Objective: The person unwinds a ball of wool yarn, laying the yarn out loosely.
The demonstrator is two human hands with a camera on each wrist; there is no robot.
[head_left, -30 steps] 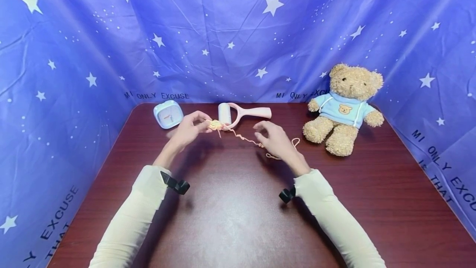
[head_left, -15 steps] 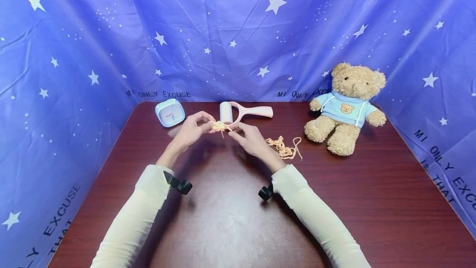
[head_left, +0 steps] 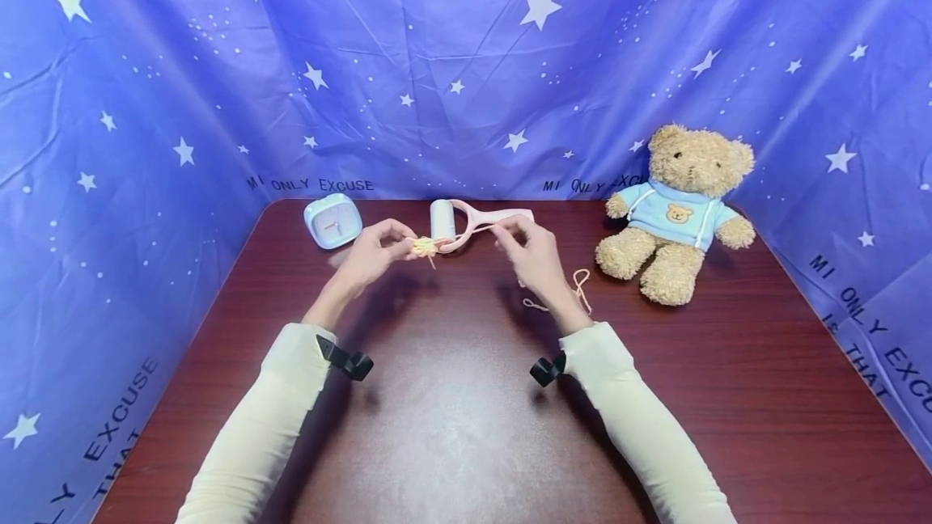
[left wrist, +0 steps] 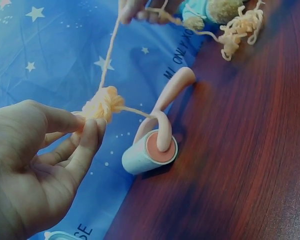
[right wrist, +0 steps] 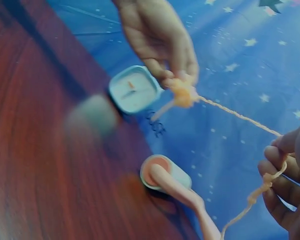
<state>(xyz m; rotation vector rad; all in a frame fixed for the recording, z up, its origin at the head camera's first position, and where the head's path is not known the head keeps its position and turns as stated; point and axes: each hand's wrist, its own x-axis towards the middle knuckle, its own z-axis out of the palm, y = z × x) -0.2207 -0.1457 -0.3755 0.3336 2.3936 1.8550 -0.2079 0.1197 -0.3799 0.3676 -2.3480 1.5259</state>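
Observation:
My left hand [head_left: 373, 253] pinches a small knotted bundle of pale orange yarn [left wrist: 106, 104] between thumb and fingertips, above the table. A short loose end hangs from the bundle. From it a strand [right wrist: 240, 116] runs taut to my right hand [head_left: 535, 257], which pinches it between thumb and forefinger. Beyond the right fingers, the yarn trails on with small knots in it, seen in the right wrist view. Its far part lies as a tangled heap [left wrist: 240, 31] on the table, partly hidden behind the right wrist in the head view.
Behind the hands lies a lint roller [head_left: 442, 221] with a pink handle. A light blue clock [head_left: 332, 221] stands at the back left. At the back right sits a teddy bear [head_left: 680, 213] in a blue top. Star-printed curtains [head_left: 408, 39] border the table [head_left: 466, 427].
My right hand came in from the right to the yarn bundle, pinched the strand, then drew it back right and slightly up. The left hand stays nearly in place, still holding the bundle.

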